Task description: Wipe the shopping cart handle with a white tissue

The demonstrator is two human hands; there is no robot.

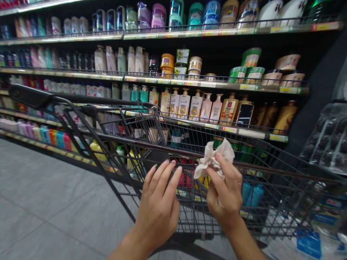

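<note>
A crumpled white tissue (pixel 226 150) is pinched between the thumb and fingers of my right hand (pixel 226 191), just above the dark side rail of a shopping cart (pixel 187 154). My left hand (pixel 161 202) is beside it on the left, fingers stretched out and holding nothing. Its fingertips are close to the same rail; I cannot tell whether they touch it. The cart stands crosswise before me, its handle (pixel 29 96) at the left and its wire basket reaching right.
Beyond the cart, shelves (pixel 206 85) carry pump bottles (pixel 184 103), jars (pixel 167 63) and tubs (pixel 251 57). Plastic-wrapped packs (pixel 325 216) stand at the lower right. Grey tiled floor (pixel 40 206) shows at the lower left.
</note>
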